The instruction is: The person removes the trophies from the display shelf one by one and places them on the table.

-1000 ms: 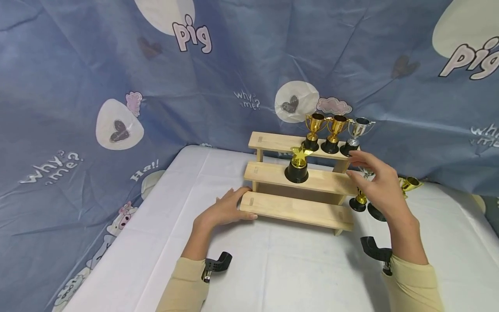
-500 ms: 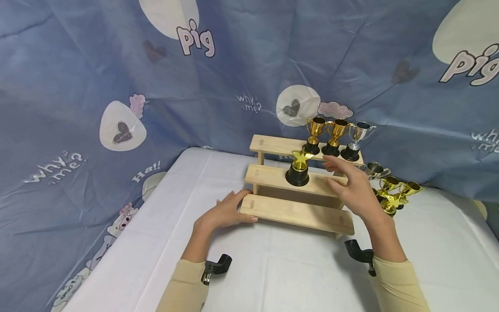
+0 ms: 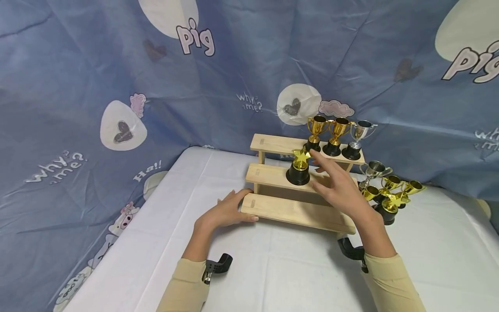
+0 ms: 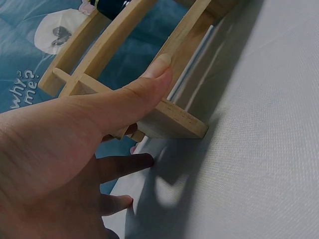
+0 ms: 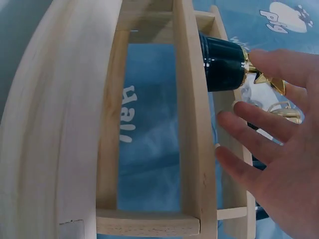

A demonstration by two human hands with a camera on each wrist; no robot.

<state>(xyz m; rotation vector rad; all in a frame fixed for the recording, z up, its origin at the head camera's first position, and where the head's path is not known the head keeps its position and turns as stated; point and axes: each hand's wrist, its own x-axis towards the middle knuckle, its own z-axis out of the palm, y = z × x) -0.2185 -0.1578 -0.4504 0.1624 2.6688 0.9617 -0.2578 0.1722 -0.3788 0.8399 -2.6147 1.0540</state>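
Note:
A three-tier wooden display shelf [image 3: 296, 210] stands on the table. At the left end of its bottom tier, my left hand [image 3: 222, 212] grips the board, thumb along the front edge. A gold star trophy [image 3: 299, 174] with a black base sits upright on the middle tier. My right hand [image 3: 343, 190] is just right of it, fingers extended and spread. In the right wrist view, one fingertip overlaps the trophy's gold stem [image 5: 246, 64]; whether it touches is unclear. Two gold cup trophies [image 3: 340, 127] and a silver cup trophy [image 3: 363, 130] line the top tier's right half.
Right of the shelf, several more trophies stand close together on the white table [image 3: 296, 273], among them a silver cup [image 3: 375, 170] and another gold star trophy [image 3: 390, 208]. A blue printed cloth [image 3: 218, 86] hangs behind the table.
My right hand has moved left from the trophies beside the shelf to the star trophy on the middle tier. My left hand keeps its hold on the shelf.

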